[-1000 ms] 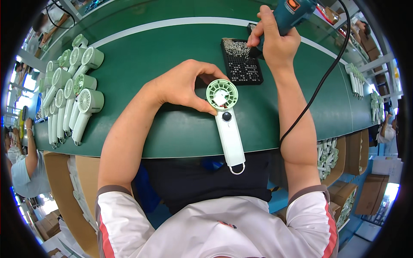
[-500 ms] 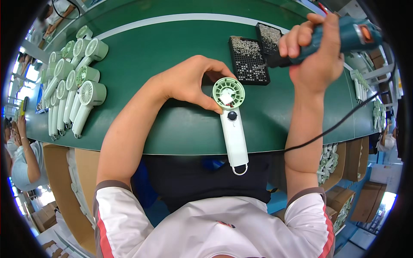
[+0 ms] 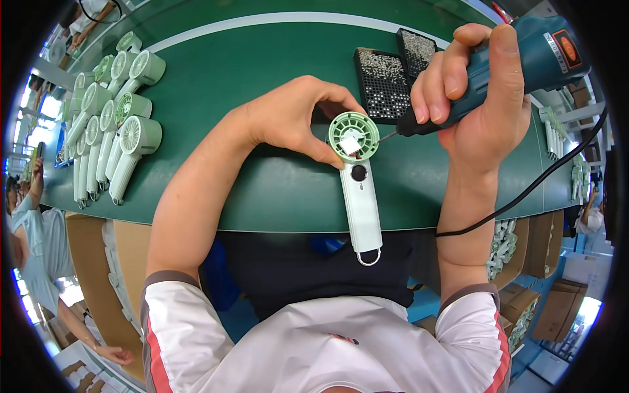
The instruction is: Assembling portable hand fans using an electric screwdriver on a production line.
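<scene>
My left hand (image 3: 304, 121) is closed around the round head of a handheld fan (image 3: 363, 203), thumb on the near side and fingers on the far side. The fan's pale green head lies open toward me, with a white piece inside. Its white handle, with a dark round button and a wire loop at the end, reaches past the table's front edge. In my right hand (image 3: 481, 105) is a teal electric screwdriver (image 3: 524, 59) with a black cord. Its thin bit points left, the tip close to the fan head's right rim; I cannot tell whether they touch.
Two black screw trays (image 3: 382, 85) with small silver screws lie beyond the fan. Several white and green fans (image 3: 141, 137) are grouped at the left of the green table (image 3: 262, 196). Cardboard boxes (image 3: 98, 281) stand below its edge. The cord (image 3: 524, 193) runs beside my right forearm.
The screwdriver's bit has moved from over the screw tray toward me and left, to the fan head's rim. My left hand and the fan have shifted only slightly. A person at left has moved an arm.
</scene>
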Available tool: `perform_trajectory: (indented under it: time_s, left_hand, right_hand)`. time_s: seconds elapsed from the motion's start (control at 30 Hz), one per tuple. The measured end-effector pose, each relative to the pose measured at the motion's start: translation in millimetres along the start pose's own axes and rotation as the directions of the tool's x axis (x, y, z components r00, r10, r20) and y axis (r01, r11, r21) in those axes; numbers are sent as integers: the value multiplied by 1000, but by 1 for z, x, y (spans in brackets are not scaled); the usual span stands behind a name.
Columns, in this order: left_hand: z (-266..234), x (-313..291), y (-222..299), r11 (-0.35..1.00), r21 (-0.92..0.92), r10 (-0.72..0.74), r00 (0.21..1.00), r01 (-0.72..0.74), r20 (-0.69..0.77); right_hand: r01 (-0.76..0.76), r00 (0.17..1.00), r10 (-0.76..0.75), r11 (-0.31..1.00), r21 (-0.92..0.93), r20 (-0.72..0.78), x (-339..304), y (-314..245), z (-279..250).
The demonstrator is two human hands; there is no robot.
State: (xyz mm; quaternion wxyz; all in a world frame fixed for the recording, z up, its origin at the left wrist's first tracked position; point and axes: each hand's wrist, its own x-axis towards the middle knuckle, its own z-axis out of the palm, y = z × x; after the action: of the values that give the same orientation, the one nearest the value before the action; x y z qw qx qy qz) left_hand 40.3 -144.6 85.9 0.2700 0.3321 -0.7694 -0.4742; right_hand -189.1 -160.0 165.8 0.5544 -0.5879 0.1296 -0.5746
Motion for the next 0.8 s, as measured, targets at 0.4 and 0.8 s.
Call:
perform_trajectory:
  time_s: [0.4,0.8]
  left_hand:
    - [0,1,1,999,-33,0,1000,0,-4]
    - [0,-1,0,999,-36,10,1000,-10,-14]
  right_hand:
    - [12,1000,-12,1000,-21,28,1,6,1]
    - [38,995,-21,984,-177,97,-9,20,16]
